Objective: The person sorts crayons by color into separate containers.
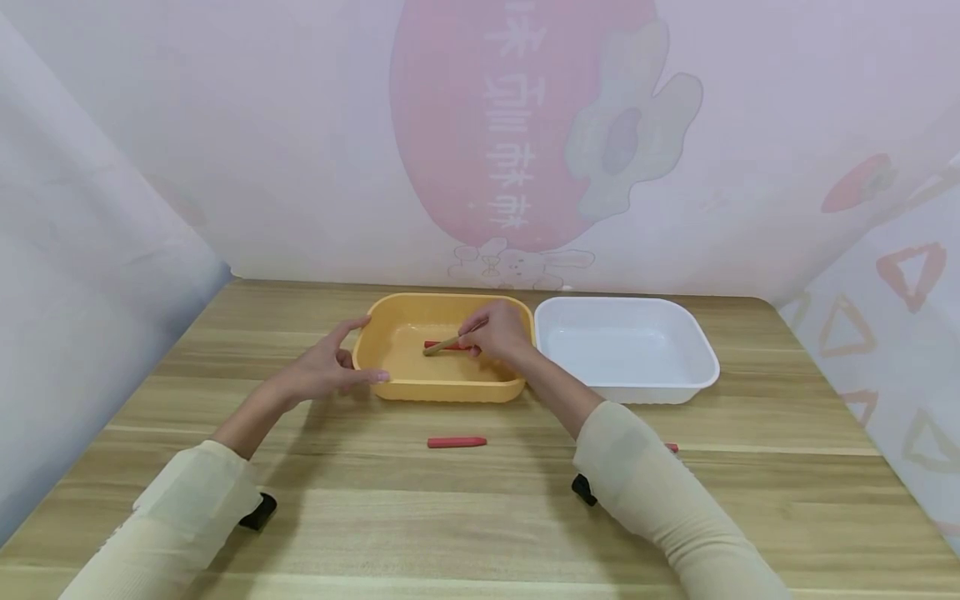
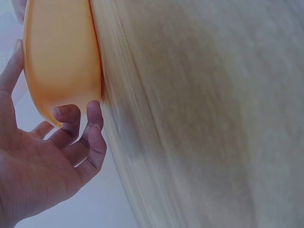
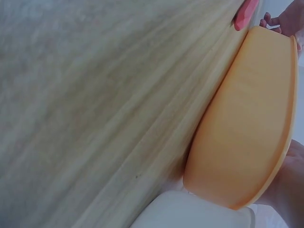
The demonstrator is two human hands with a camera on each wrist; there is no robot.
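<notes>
Reaching into an orange tray [image 1: 397,385] on a pale wooden desk [image 1: 750,500], the person's right hand [image 1: 498,332] pinches a tan stick [image 1: 442,346] between curled fingertips. Its long axis runs nearly level across the head view, tilted slightly, so the free end points toward about 8 o'clock and the gripped end toward 2 o'clock. That free end hangs low over the tray floor, though whether it touches cannot be told. Just behind it lies a red crayon [image 1: 438,343] inside the tray, its length running from 9 to 3 o'clock, partly covered by the stick and the hand.

At the tray's 9 o'clock side, the left hand [image 1: 326,371] is spread and relaxed, thumb raised by the far corner and straight fingers lying along the near wall; the left wrist view shows the fingertips [image 2: 92,111] touching the tray's outer corner [image 2: 61,61] without curling round it.

A second red crayon [image 1: 457,442] lies on the desk at the tray's 6 o'clock, apart from it, also lengthwise from 9 to 3 o'clock. Just beside the tray at 3 o'clock sits a white tray [image 1: 693,375]; the right wrist view shows its rim [image 3: 199,211] close against the orange wall [image 3: 247,128]. A sliver of another red piece [image 1: 672,447] peeks out past the right sleeve [image 1: 660,492].
</notes>
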